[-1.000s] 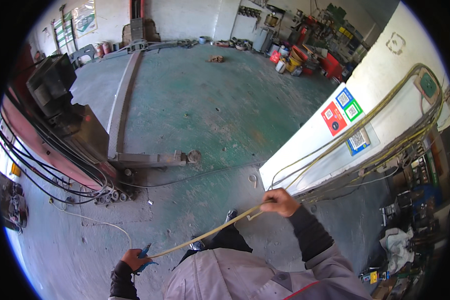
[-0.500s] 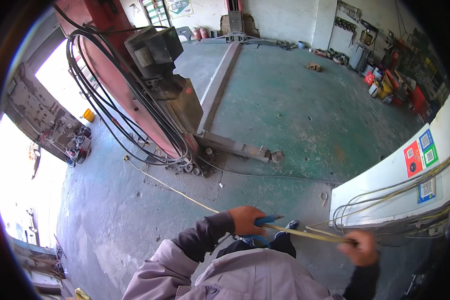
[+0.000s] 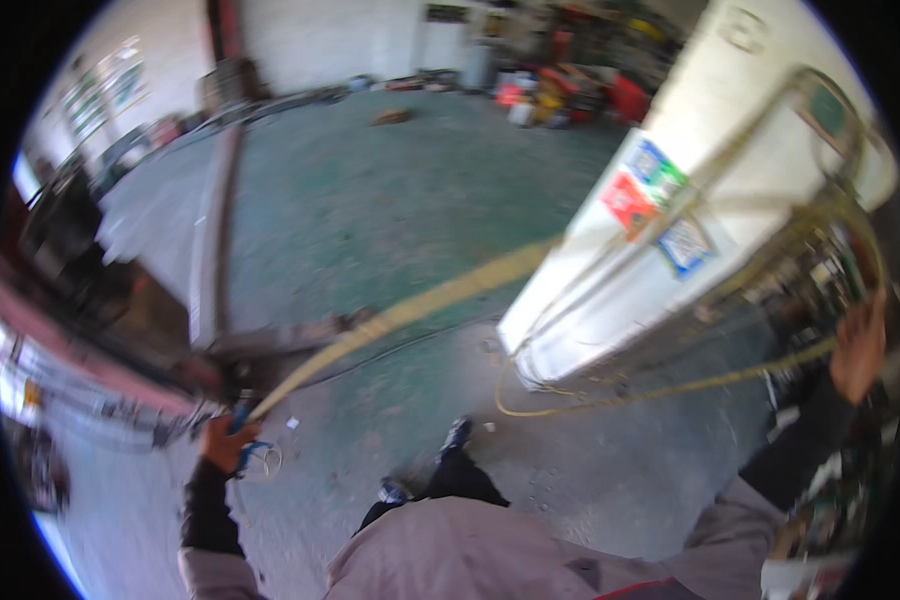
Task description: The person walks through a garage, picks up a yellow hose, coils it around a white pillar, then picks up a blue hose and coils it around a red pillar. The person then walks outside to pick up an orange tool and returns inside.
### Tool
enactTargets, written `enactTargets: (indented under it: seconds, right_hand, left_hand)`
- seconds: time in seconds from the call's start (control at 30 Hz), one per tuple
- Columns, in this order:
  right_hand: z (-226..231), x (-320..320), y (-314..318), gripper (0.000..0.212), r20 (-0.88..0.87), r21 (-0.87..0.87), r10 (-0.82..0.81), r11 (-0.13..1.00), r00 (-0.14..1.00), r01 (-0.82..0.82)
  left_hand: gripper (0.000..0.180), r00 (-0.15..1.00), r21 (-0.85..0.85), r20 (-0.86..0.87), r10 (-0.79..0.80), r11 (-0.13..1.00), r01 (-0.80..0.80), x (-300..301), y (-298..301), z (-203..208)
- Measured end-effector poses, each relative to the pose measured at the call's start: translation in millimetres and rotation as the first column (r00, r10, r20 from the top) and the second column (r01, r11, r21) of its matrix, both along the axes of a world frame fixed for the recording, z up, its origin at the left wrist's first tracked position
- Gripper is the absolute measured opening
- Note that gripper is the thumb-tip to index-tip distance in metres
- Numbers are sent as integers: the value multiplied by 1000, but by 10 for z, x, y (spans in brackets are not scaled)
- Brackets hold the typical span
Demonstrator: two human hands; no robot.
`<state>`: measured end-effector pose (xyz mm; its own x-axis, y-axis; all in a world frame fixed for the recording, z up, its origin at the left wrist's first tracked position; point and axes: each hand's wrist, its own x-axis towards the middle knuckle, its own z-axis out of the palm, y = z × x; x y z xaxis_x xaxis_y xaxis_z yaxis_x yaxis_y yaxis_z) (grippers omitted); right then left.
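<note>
My left hand (image 3: 226, 444), out at the left, is closed around a blue-handled hand tool (image 3: 240, 421); its exact kind is blurred. A yellow hose (image 3: 410, 312) runs from beside that hand up to the right, smeared by motion, toward a white post. On the right, my right hand (image 3: 859, 348) is raised with its fingers stretched out, against the yellow hose loops (image 3: 863, 225) hung on the post. A lower length of yellow hose (image 3: 660, 392) sags from the post's foot to this hand. Whether the palm presses on the hose is hidden.
The white post (image 3: 590, 290) bears coloured square stickers. At the left stands a red lift column (image 3: 90, 350), with a rail (image 3: 215, 240) along the floor. Cluttered parts (image 3: 820, 500) lie at the right, containers (image 3: 540, 100) at the back wall.
My view has swung to the right, toward the white post. My hands have moved far apart; the right one has left the hose stretch it gripped and reached up to the loops.
</note>
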<state>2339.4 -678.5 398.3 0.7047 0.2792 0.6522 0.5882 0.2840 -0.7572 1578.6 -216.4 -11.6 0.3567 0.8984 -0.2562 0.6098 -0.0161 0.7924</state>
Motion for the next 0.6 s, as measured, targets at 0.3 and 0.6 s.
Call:
enactTargets:
  seconds: [0.3,0.6]
  right_hand:
    - [828,-588,611,29,174,139,-355,932,918,334]
    - [1919,78,747,36,365,505,-565,788,740,353]
  left_hand:
    - [50,954,243,284,-91,970,20,2182,980,1138]
    - [52,800,257,526,-287,951,172,4591,1204,2107]
